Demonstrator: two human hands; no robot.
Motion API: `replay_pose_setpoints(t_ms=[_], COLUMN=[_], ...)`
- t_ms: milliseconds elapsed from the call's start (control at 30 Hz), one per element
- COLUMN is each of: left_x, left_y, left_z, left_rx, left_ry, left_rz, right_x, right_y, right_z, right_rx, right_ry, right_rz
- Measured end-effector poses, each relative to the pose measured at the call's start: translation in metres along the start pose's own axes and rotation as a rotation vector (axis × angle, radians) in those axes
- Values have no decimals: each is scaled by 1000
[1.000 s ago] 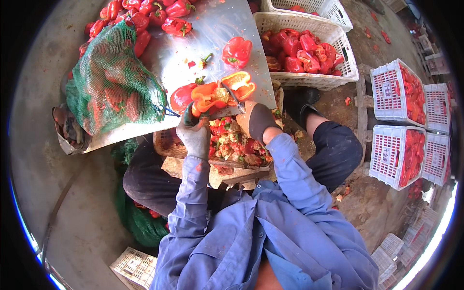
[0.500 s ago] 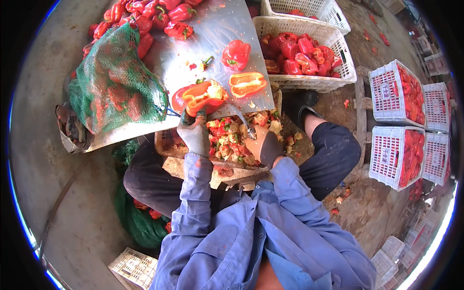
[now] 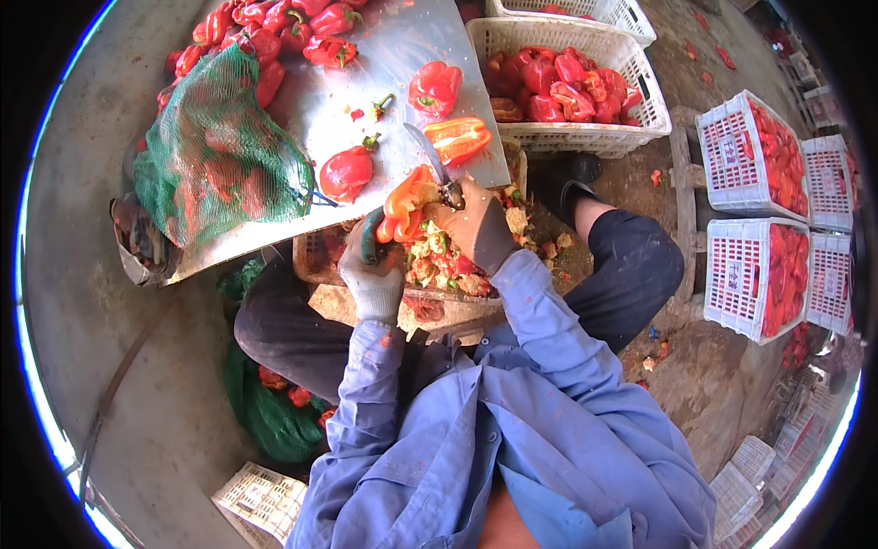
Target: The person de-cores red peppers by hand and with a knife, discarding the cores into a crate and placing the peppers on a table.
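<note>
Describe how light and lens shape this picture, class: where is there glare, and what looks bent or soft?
In the head view, glare whitens part of the metal tabletop, though the curved knife can be made out; also in the head view, the fisheye lens bends edges near the black rim, and the crates at lower right look soft.

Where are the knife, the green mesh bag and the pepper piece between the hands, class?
Knife (image 3: 430, 153): head view, on the blade.
Green mesh bag (image 3: 224, 157): head view, on its netting.
Pepper piece (image 3: 399, 207): head view, on its orange flesh.
</note>
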State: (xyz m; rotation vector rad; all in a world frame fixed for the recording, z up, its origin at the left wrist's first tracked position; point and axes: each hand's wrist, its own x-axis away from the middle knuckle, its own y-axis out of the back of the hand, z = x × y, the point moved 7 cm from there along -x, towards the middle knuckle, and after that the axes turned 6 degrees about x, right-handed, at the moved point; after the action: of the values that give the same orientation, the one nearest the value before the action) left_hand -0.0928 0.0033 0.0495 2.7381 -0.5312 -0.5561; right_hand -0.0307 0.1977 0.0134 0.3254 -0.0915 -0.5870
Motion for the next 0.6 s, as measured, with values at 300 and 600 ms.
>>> replay_pose_setpoints(t_ms=[300,600], left_x=[11,52], left_y=[-16,-62], left_z=[-17,-13], left_rx=[38,799], left_ry=[10,471], left_rz=[241,120], right_x=[15,44], right_y=[19,29], right_z=[-22,-17], right_rx=[15,129], right_ry=[88,-63], right_rz=[39,-136])
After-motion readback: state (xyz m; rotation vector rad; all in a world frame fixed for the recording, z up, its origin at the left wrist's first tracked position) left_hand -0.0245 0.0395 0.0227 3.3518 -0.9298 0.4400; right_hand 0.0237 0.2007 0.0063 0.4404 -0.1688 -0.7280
